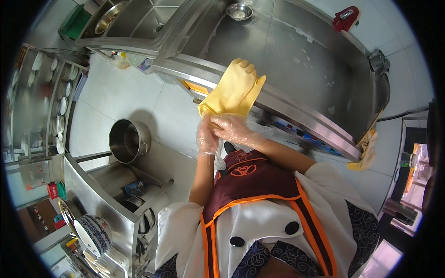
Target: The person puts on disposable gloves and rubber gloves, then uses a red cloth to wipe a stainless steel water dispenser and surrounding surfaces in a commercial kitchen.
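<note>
A yellow rubber glove (236, 85) points away from me, puffed out, over the front edge of a stainless steel basin. Its fingertips are bent and its thumb sticks out to the right. My left hand (208, 135) pinches the cuff on the left side. Close against it, my right hand (233, 129) grips the bunched cuff with its fingers folded over. Both of my hands wear thin clear plastic gloves, loose at the wrists.
The wide steel basin (288, 55) holds a small metal bowl (239, 12). A tall steel pot (128, 140) stands on the tiled floor at left. Nearer are a steel counter (104, 191) and patterned bowls (93, 232). A cloth (366, 151) hangs by the basin's right corner.
</note>
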`<state>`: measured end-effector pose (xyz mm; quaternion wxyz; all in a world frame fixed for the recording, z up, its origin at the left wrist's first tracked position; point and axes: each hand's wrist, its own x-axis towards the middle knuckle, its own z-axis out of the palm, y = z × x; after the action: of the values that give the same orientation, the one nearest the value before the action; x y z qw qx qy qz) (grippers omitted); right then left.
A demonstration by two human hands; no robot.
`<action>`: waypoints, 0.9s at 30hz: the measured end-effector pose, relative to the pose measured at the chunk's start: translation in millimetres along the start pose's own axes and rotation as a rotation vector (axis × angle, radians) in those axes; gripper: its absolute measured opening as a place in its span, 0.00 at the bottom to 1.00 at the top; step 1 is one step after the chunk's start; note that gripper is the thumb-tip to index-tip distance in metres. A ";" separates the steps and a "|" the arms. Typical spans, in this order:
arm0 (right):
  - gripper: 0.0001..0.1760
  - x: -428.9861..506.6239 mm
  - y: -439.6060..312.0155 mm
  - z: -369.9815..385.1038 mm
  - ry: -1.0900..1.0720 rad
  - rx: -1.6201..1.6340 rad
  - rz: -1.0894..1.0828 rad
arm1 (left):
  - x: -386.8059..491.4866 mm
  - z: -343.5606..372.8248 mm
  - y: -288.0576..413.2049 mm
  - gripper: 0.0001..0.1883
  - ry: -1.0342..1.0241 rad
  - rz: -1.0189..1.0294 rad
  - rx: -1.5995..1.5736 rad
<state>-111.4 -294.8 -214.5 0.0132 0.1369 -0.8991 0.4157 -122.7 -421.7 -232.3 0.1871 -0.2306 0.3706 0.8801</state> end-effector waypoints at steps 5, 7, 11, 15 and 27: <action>0.11 -7.4 -8.1 -26.6 0.273 0.064 0.056 | 2.0 -5.2 6.2 0.22 0.036 -0.003 -0.055; 0.08 -8.3 0.6 -46.2 0.435 0.171 0.182 | 1.9 -6.0 6.9 0.22 -0.014 0.017 -0.045; 0.10 -9.5 13.4 -75.4 0.598 0.453 0.543 | 5.4 -6.5 6.5 0.22 -0.004 0.034 -0.034; 0.11 -14.5 -4.3 -77.1 0.438 0.221 0.333 | 7.9 -2.8 8.1 0.21 -0.046 0.086 -0.053; 0.17 8.3 -17.7 -63.7 0.148 -0.087 0.096 | -20.5 40.3 8.6 0.13 0.024 0.353 0.276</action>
<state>-120.5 -259.9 -158.5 0.0657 0.0617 -0.9183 0.3855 -120.9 -400.8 -191.3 0.0555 -0.1447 0.5241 0.8374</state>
